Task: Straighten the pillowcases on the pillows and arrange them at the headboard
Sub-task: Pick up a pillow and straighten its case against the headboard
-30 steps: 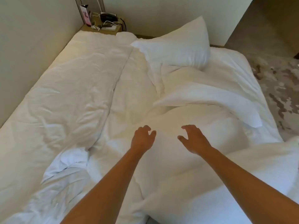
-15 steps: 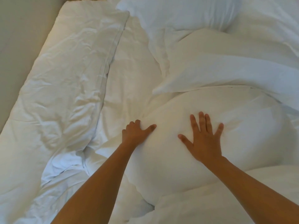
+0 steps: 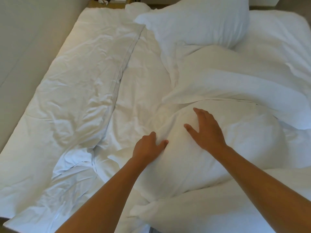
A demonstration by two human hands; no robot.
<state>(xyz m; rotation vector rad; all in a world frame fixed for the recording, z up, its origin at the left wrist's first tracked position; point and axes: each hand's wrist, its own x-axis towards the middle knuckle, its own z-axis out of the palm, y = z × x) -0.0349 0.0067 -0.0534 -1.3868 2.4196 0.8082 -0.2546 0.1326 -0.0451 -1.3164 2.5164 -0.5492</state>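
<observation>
Gripping a fold of the pillowcase (image 3: 161,132), the left hand (image 3: 148,147) bunches fabric; the right hand (image 3: 207,132) lies flat, fingers spread, on the pillow (image 3: 210,157).

open sheet (image 3: 143,91) left, pillows (image 3: 235,78) crowding right

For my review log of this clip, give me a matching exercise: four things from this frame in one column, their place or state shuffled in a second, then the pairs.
Things
1. left hand
2. right hand
3. upright pillow
4. crumpled duvet

Place or state
A. lies along the wall side of the bed
B. rests flat on top of the middle pillow
C. stands at the far end of the bed
D. grips the middle pillow's near-left edge

Pairs: 1-D, 2-B, 3-C, 4-A
</observation>
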